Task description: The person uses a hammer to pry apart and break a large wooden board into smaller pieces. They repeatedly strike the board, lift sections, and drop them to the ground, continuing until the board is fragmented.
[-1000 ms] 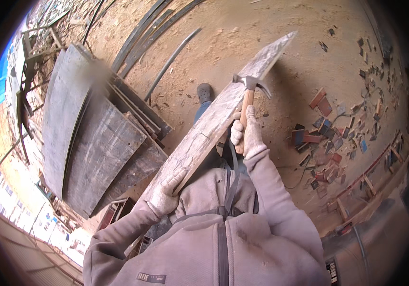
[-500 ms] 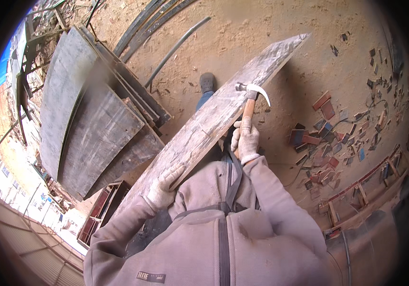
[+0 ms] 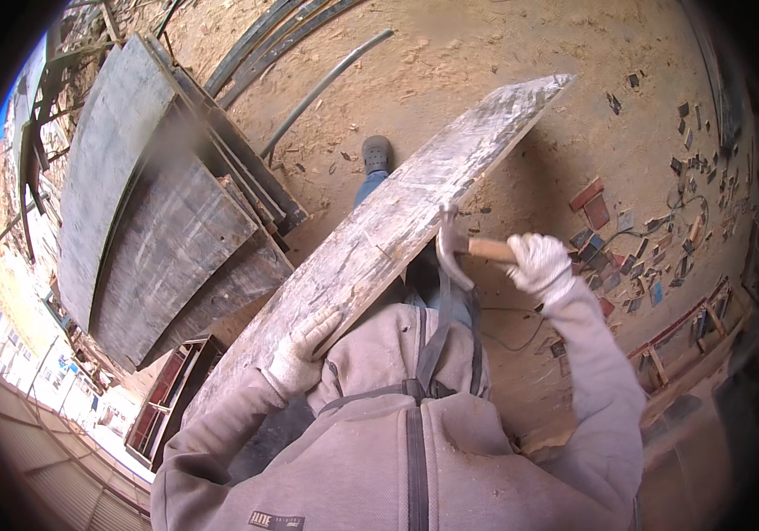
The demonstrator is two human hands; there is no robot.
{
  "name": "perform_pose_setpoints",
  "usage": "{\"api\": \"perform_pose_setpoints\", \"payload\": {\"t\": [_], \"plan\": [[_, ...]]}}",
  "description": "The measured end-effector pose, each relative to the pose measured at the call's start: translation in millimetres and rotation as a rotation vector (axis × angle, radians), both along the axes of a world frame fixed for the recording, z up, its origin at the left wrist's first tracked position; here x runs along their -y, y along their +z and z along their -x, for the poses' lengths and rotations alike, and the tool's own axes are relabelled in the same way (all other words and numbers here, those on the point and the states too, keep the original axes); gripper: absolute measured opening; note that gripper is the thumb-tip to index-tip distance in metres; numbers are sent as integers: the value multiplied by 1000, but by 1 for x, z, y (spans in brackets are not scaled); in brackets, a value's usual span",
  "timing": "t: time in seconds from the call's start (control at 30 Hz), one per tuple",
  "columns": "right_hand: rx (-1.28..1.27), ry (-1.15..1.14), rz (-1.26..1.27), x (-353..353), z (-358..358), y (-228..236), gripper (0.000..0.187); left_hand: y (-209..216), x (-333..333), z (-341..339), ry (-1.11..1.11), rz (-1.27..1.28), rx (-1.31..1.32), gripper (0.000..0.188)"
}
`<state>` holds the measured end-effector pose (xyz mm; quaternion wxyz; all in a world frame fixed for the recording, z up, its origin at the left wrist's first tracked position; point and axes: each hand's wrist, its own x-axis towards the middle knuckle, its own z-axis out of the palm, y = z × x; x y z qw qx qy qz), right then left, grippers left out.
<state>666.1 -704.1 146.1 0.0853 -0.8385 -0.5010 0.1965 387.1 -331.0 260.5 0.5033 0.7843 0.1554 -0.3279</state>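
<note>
A long, weathered wooden board slants across in front of me, from my left side up to the far right. My left hand, in a whitish work glove, holds the board's near edge, fingers stretched over its face. In my gloved right hand is a claw hammer, gripped by its wooden handle. The hammer lies sideways, its metal head pointing left beside the board's near edge. Whether the head touches the edge I cannot tell.
Big grey panels lean stacked at the left. Behind them are long metal strips and a curved pipe. Scattered wood offcuts and a thin cable lie on the sandy ground to the right.
My right hand has moved right, turning the hammer from upright to sideways and bringing its head lower, beside the board's edge. My left hand keeps its place on the board.
</note>
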Motion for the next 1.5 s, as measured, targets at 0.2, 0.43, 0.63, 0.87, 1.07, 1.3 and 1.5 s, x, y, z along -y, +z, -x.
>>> {"api": "perform_pose_setpoints", "payload": {"t": [0.2, 0.43, 0.63, 0.87, 1.07, 1.3, 1.5], "plan": [[2, 105, 248, -17, -44, -8, 38, -7, 8, 12, 70, 44, -7, 60], [100, 56, 407, -18, -56, -30, 25, -11, 12, 16, 56, 51, 64, 65], [30, 211, 307, -35, -29, 9, 14, -10, 13, 17, 7, 19, 68, 69], [-218, -211, 657, -58, -42, 25, 21, -11, 16, 22, 63, 56, 83, 69], [-607, -748, 262, -98, -47, 86, 49, -12, 18, 23, 37, 22, 132, 69], [-485, -589, 624, -80, -68, 48, 49, -17, 21, 25, 47, 33, 127, 67], [-383, -627, 466, -99, -89, 83, 43, -20, 23, 35, 69, 67, 147, 77]]}}
